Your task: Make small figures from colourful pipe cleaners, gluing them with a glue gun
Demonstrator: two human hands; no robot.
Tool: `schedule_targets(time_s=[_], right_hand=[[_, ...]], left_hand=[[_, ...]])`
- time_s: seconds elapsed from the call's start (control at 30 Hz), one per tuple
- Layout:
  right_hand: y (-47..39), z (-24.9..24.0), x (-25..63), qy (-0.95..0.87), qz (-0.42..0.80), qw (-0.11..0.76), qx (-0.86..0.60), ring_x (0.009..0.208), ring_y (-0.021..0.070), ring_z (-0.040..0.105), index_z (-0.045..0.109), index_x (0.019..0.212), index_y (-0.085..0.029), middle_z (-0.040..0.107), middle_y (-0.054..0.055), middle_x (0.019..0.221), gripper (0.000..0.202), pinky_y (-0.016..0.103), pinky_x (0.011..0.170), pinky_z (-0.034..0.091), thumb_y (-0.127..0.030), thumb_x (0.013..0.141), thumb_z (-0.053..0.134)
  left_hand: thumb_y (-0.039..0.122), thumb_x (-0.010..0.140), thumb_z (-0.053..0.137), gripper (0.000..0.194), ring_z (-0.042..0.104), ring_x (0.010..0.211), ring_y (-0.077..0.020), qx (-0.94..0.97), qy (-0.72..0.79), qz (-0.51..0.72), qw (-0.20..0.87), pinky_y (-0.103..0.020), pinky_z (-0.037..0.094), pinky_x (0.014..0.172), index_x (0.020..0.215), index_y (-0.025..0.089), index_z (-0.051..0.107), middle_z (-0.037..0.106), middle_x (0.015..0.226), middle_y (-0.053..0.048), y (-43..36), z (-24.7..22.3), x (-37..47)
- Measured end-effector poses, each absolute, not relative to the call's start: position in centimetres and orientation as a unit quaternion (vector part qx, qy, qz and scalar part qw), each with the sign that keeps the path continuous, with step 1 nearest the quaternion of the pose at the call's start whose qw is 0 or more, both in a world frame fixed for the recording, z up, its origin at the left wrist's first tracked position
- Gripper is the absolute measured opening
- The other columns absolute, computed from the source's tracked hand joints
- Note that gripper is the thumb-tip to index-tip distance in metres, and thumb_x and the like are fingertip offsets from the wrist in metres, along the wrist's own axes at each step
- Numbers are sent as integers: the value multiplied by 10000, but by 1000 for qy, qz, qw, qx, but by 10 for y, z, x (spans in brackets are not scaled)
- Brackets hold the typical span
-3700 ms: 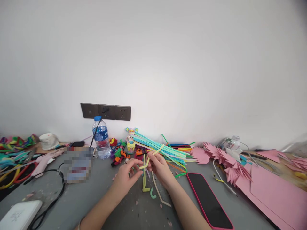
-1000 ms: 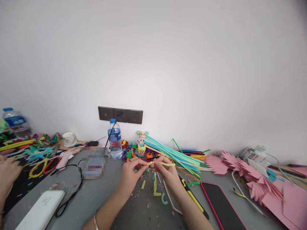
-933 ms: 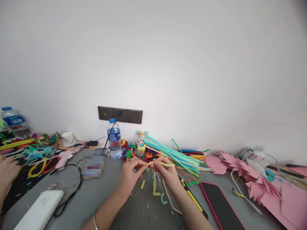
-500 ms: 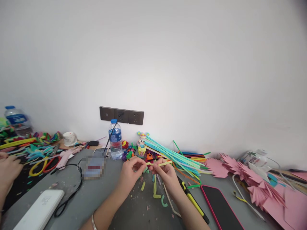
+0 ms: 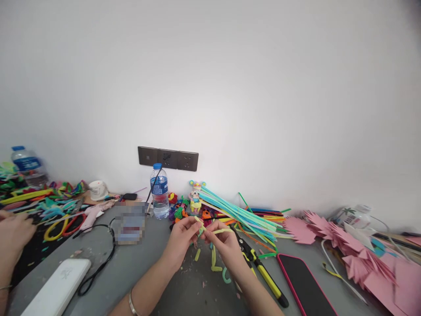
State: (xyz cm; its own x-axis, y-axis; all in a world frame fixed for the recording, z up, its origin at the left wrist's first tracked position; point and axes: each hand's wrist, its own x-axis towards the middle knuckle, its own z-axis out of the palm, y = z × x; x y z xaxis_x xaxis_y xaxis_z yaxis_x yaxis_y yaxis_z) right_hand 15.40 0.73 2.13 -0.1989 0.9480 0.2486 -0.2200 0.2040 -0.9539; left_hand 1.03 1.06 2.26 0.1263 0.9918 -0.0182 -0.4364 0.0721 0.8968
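Note:
A pale yellow pipe cleaner [image 5: 226, 230] is pinched between both hands above the grey table. My left hand [image 5: 181, 239] grips it with thumb and index finger near one short end, which points up. My right hand [image 5: 223, 241] has its fingertips closed on the same pipe cleaner, close to the left fingertips, and one length runs back over the right fingers. Below the hands lie cut pieces: a short yellow piece [image 5: 197, 254], a bent yellow piece [image 5: 214, 261] and a curved green piece [image 5: 226, 275]. Pliers with yellow-black handles [image 5: 268, 278] lie beside my right wrist.
Behind the hands stand a water bottle [image 5: 159, 193] and a small figurine [image 5: 195, 197], beside a bundle of blue and green pipe cleaners [image 5: 240, 210]. A phone [image 5: 305, 285] and folded pink paper [image 5: 355, 259] lie right. Left are a white power bank [image 5: 57, 287] and another person's hand [image 5: 16, 235].
The pipe cleaner's short end now points up at my left fingertips, and its other length bends over my right hand. My right hand has shifted slightly left, showing more of the pliers.

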Motion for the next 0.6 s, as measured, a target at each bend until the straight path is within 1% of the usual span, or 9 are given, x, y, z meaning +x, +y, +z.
schedule_targets(time_s=[0.17, 0.3, 0.4, 0.5, 0.6], right_hand=[[6, 22, 154, -557, 532, 544, -333, 618, 149, 597, 610, 698, -188, 644, 7, 649, 296, 259, 599, 479, -446, 733, 751], [6, 25, 155, -560, 530, 541, -337, 624, 156, 602, 620, 704, -188, 642, 13, 660, 294, 271, 608, 486, -451, 733, 747], [7, 27, 157, -560, 530, 545, -330, 615, 154, 598, 636, 713, -182, 643, 21, 677, 297, 273, 600, 487, -459, 737, 742], [8, 30, 162, -559, 536, 543, -324, 616, 152, 598, 640, 732, -177, 657, 31, 691, 304, 269, 595, 484, -469, 758, 721], [8, 33, 169, -566, 531, 537, -331, 596, 139, 586, 624, 732, -175, 648, 23, 652, 304, 251, 583, 473, -464, 779, 705]], left_hand=[[461, 708, 754, 339, 388, 498, -56, 415, 371, 538, 633, -170, 290, 458, 733, 150, 622, 483, 571, 41, 11, 23, 11], [516, 686, 749, 399, 299, 474, -51, 424, 388, 524, 628, -173, 252, 446, 703, 154, 581, 458, 547, 52, 10, 26, 11], [540, 684, 739, 424, 291, 488, -54, 437, 386, 509, 633, -179, 245, 458, 691, 154, 564, 478, 578, 42, 9, 27, 10], [538, 721, 707, 412, 296, 504, -57, 469, 371, 488, 636, -187, 233, 468, 703, 147, 577, 519, 640, 18, 8, 28, 10], [528, 757, 676, 398, 268, 495, -57, 520, 356, 466, 620, -201, 202, 465, 692, 142, 605, 502, 640, 22, 7, 31, 9]])
